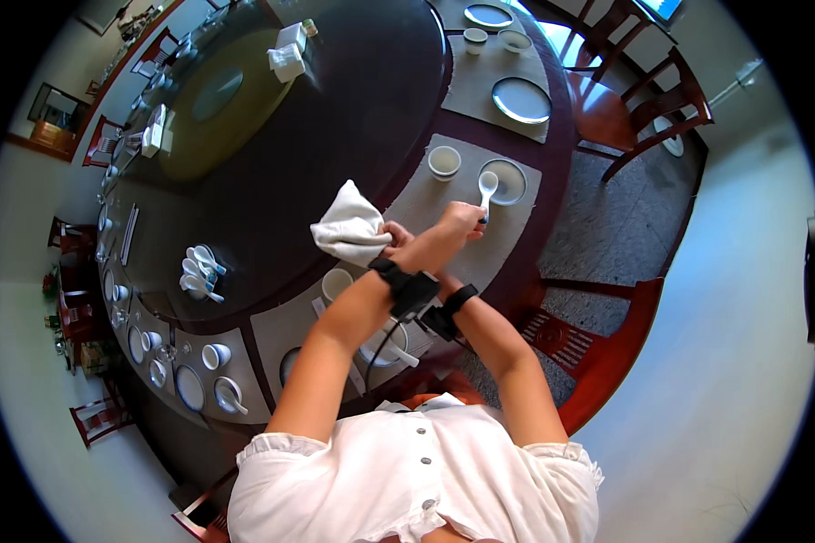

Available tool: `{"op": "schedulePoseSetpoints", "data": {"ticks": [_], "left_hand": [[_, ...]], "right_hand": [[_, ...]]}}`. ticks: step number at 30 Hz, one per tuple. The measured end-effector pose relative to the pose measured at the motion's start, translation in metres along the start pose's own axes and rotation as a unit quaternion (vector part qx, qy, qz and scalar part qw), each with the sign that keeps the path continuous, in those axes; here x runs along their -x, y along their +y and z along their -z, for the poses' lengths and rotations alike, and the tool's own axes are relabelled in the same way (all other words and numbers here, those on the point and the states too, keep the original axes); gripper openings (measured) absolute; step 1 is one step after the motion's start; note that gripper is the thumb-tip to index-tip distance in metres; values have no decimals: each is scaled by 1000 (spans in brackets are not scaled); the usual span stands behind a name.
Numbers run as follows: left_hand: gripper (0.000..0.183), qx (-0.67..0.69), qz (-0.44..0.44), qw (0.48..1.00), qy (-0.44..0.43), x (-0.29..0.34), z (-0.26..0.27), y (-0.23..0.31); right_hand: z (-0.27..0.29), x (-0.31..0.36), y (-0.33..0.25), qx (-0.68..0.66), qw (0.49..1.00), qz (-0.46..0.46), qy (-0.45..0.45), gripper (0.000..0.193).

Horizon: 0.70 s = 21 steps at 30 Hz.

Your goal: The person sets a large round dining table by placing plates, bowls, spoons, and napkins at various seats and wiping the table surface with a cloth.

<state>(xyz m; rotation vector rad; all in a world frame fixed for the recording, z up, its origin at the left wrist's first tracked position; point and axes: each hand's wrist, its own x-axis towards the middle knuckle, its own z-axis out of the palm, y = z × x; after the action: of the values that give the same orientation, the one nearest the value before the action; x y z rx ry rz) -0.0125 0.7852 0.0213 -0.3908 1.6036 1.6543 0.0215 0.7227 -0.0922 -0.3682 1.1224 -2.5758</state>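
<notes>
My arms are crossed, the left forearm lying over the right. On the right, my left hand (463, 220) grips the handle of a white spoon (488, 184), whose head is over a dark-rimmed bowl (511, 184). Whether the spoon touches the bowl cannot be seen. My right hand (396, 237), partly hidden by the left forearm, is closed on a bunched white cloth (349, 224) at the table's inner part. A white cup (444, 163) stands just left of the bowl on a grey placemat (469, 260). Another cup (337, 284) is beside my left forearm.
Several white spoons (203, 271) lie piled on the large dark turntable (335, 109). Place settings with plates (522, 100), cups and bowls follow the table's rim. A red wooden chair (598, 353) stands close on my right, with another chair (634, 118) further back.
</notes>
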Motion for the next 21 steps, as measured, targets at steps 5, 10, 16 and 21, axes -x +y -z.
{"op": "schedulePoseSetpoints", "data": {"ticks": [5,10,16,21], "left_hand": [[16,-2,35,999,33,-89,-8,-48],[27,8,-1,1000,12,-98,-21,-47],[36,-299,-308,888,164,-2,-31,-32],[30,-375,-410,806,202,69,27,-67]], "right_hand": [[-11,29,-24,38,999,-33,-5,32],[-5,53,-36,160,986,17,35,31],[24,87,-45,409,897,86,142,30],[-4,125,-66,672,679,64,290,27]]}}
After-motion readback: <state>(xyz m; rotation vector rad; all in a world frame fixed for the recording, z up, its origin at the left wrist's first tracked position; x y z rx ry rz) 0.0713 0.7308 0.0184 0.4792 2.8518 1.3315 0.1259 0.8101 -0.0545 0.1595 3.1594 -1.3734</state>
